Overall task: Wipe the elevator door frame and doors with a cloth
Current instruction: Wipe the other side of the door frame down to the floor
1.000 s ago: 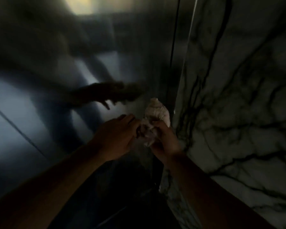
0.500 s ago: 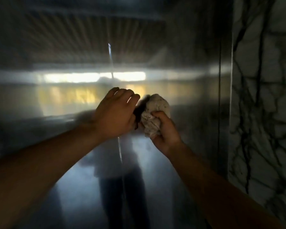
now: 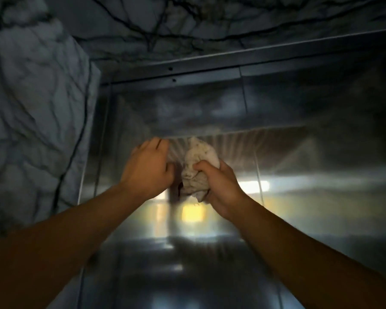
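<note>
A crumpled, off-white cloth (image 3: 198,166) is bunched in my right hand (image 3: 221,190), which holds it up against the upper part of the brushed-steel elevator doors (image 3: 210,253). My left hand (image 3: 147,172) is raised just left of the cloth with its fingers curled away from me toward the door. I cannot see whether those fingers touch the cloth. The steel top bar of the door frame (image 3: 210,70) runs across above both hands. The frame's left jamb (image 3: 91,152) stands left of my left hand.
Grey marble with dark veins covers the wall on the left (image 3: 31,108) and above the frame (image 3: 187,23). The doors reflect bright yellow and white light below my hands. Both forearms reach up from the lower corners.
The view has swung from the frame's right side, across the doors, up to the left top corner. Both hands have risen together, with the cloth staying in my right hand.
</note>
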Demonstrator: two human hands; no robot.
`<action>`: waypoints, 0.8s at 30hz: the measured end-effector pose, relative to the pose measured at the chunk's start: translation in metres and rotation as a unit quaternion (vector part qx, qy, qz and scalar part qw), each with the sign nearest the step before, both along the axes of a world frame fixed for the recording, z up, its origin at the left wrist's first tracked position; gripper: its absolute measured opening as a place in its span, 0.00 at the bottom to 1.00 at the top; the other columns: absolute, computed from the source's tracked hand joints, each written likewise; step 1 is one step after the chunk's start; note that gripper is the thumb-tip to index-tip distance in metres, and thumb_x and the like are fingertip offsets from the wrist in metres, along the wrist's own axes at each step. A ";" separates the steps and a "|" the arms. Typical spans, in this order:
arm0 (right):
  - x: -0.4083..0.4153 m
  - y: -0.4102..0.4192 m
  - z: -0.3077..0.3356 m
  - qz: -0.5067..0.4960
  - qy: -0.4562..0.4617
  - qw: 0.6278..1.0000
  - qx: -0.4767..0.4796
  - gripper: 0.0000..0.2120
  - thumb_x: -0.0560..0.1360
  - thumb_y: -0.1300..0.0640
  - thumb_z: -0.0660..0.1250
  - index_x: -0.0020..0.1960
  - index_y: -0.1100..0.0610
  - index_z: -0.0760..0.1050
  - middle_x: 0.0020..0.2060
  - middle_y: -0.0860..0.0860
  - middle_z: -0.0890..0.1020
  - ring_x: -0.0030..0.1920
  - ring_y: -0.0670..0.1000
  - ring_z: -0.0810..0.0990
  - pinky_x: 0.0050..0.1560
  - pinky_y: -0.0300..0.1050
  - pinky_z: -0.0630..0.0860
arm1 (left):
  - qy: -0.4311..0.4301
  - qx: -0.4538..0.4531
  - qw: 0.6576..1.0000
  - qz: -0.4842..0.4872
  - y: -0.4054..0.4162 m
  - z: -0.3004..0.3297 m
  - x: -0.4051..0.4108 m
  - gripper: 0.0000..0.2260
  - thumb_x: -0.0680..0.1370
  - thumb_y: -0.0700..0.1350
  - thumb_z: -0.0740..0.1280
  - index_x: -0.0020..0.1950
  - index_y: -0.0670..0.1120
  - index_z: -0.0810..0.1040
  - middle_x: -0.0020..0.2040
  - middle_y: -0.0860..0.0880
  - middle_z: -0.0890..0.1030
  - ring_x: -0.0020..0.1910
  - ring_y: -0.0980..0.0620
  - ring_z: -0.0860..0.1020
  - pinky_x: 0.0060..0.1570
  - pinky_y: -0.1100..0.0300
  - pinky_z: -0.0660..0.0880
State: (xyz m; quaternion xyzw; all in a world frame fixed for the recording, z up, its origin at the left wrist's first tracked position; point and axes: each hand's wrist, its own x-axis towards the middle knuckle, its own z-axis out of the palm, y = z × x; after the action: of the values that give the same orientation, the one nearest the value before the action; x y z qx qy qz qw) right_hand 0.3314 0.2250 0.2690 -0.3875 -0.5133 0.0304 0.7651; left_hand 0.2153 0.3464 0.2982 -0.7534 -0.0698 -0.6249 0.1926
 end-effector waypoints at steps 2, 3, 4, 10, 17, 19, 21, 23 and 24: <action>0.003 0.022 0.028 0.020 -0.041 0.999 0.030 0.12 0.71 0.62 0.66 0.54 0.59 0.77 0.37 0.58 0.84 0.33 0.57 0.82 0.33 0.49 0.75 | -0.011 -0.001 0.999 0.038 0.022 0.017 -0.003 0.19 0.69 0.46 0.61 0.58 0.41 0.74 0.53 0.39 0.77 0.52 0.37 0.75 0.53 0.48 0.71; 0.004 0.032 0.040 0.022 -0.059 0.997 0.037 0.12 0.70 0.62 0.67 0.53 0.58 0.78 0.36 0.57 0.84 0.33 0.57 0.82 0.34 0.50 0.76 | -0.015 -0.005 0.998 0.058 0.033 0.024 -0.005 0.19 0.70 0.46 0.63 0.59 0.42 0.74 0.54 0.40 0.77 0.53 0.37 0.75 0.54 0.48 0.71; 0.004 0.043 0.052 0.023 -0.074 0.996 0.038 0.13 0.68 0.61 0.67 0.52 0.56 0.78 0.36 0.56 0.84 0.34 0.57 0.82 0.34 0.50 0.76 | -0.019 -0.006 0.997 0.078 0.044 0.031 -0.005 0.19 0.70 0.45 0.65 0.60 0.42 0.73 0.54 0.40 0.77 0.53 0.37 0.75 0.54 0.48 0.71; 0.015 0.097 0.136 -0.048 -0.195 0.979 0.043 0.14 0.64 0.59 0.69 0.49 0.53 0.79 0.40 0.54 0.85 0.38 0.53 0.84 0.34 0.46 0.79 | -0.032 0.006 0.983 0.179 0.092 0.096 -0.004 0.21 0.73 0.49 0.65 0.62 0.42 0.71 0.57 0.41 0.75 0.57 0.39 0.73 0.57 0.49 0.70; -0.002 0.151 0.230 -0.352 -0.483 0.800 0.057 0.26 0.66 0.56 0.73 0.63 0.47 0.74 0.55 0.54 0.73 0.52 0.52 0.76 0.56 0.40 0.74 | -0.079 0.004 0.968 0.239 0.141 0.128 -0.008 0.19 0.70 0.50 0.65 0.57 0.43 0.72 0.55 0.41 0.74 0.56 0.40 0.73 0.58 0.50 0.68; -0.019 0.170 0.257 -0.449 -0.546 0.707 0.032 0.27 0.67 0.54 0.72 0.65 0.44 0.71 0.57 0.54 0.66 0.54 0.56 0.72 0.59 0.46 0.73 | -0.069 0.022 0.958 0.278 0.161 0.137 -0.018 0.17 0.70 0.48 0.63 0.56 0.42 0.74 0.55 0.42 0.74 0.56 0.41 0.72 0.59 0.52 0.67; -0.034 0.182 0.276 -0.532 -0.559 0.636 0.006 0.25 0.70 0.52 0.71 0.65 0.41 0.70 0.59 0.54 0.63 0.56 0.59 0.69 0.57 0.52 0.74 | -0.043 0.050 0.943 0.326 0.173 0.141 -0.024 0.14 0.71 0.48 0.60 0.53 0.43 0.77 0.53 0.43 0.75 0.55 0.42 0.72 0.58 0.53 0.67; -0.044 0.195 0.294 -0.582 -0.544 0.604 0.003 0.23 0.74 0.53 0.68 0.67 0.43 0.69 0.62 0.55 0.63 0.59 0.61 0.67 0.55 0.55 0.73 | -0.031 0.073 0.933 0.350 0.180 0.145 -0.025 0.15 0.72 0.48 0.58 0.50 0.43 0.78 0.51 0.43 0.75 0.54 0.42 0.72 0.58 0.52 0.67; -0.048 0.203 0.301 -0.592 -0.535 0.603 0.007 0.21 0.75 0.53 0.66 0.67 0.44 0.69 0.63 0.55 0.64 0.60 0.61 0.66 0.55 0.55 0.72 | -0.029 0.079 0.931 0.354 0.182 0.147 -0.025 0.15 0.72 0.49 0.57 0.50 0.43 0.78 0.51 0.43 0.75 0.54 0.42 0.72 0.59 0.52 0.67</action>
State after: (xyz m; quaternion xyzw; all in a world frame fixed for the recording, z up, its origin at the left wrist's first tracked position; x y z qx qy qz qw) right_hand 0.2833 0.4277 0.5696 -0.5486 -0.4898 -0.6453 0.2067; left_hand 0.1904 0.5286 0.4454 -0.6436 -0.2877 -0.5411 0.4586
